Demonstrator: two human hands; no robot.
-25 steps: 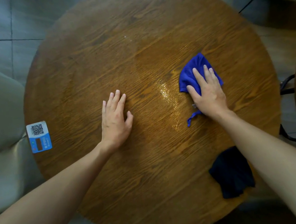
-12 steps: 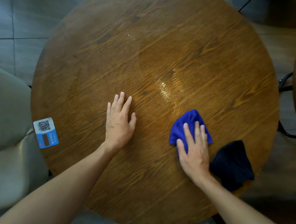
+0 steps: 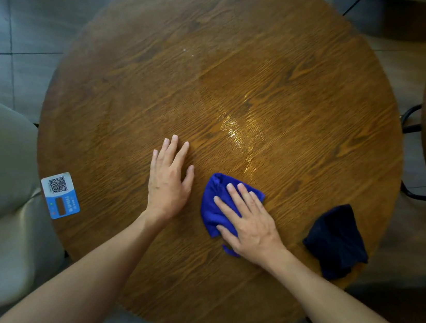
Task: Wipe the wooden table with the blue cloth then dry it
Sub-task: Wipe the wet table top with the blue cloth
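The crumpled blue cloth (image 3: pixel 213 206) lies on the near middle of the round wooden table (image 3: pixel 291 83), pinned under the flat, spread right hand (image 3: pixel 251 222); the left hand (image 3: pixel 169 179) rests open, just beside it. A careless sweep could knock the dark folded cloth (image 3: pixel 335 241) off the edge. Since half a second ago, the blue cloth has slid left.

Right hand (image 3: pixel 253 226) flat on blue cloth (image 3: pixel 214 210); wooden table (image 3: pixel 249 75) wet.
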